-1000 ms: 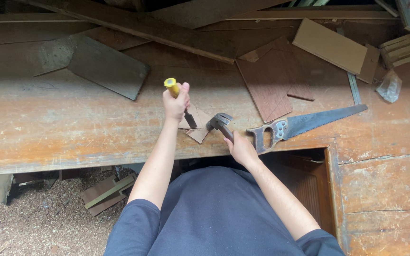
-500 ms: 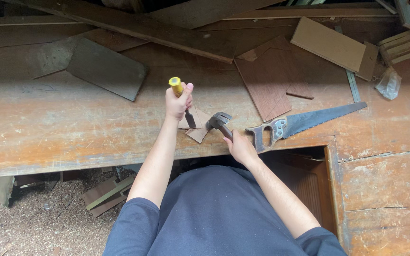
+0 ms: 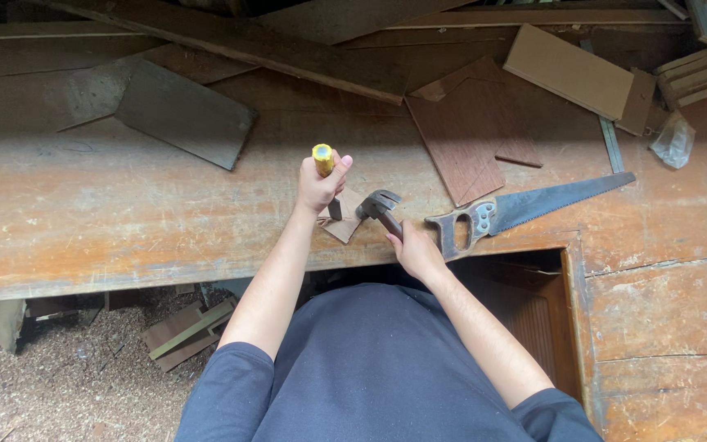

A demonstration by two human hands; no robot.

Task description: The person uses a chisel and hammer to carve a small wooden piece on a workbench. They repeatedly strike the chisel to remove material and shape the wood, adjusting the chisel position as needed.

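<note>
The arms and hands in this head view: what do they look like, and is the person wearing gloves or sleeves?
No gloves: the left hand and right hand are bare. Both forearms are uncovered too. Short sleeves of a dark navy T-shirt end at the upper arms. No watch, rings or markings show.

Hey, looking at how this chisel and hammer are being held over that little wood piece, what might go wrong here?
The left hand grips the chisel just under its yellow cap, so a hammer miss could hit fingers. The small wood piece lies unclamped near the bench edge and may skid. The handsaw lies close beside the right hand.
</note>
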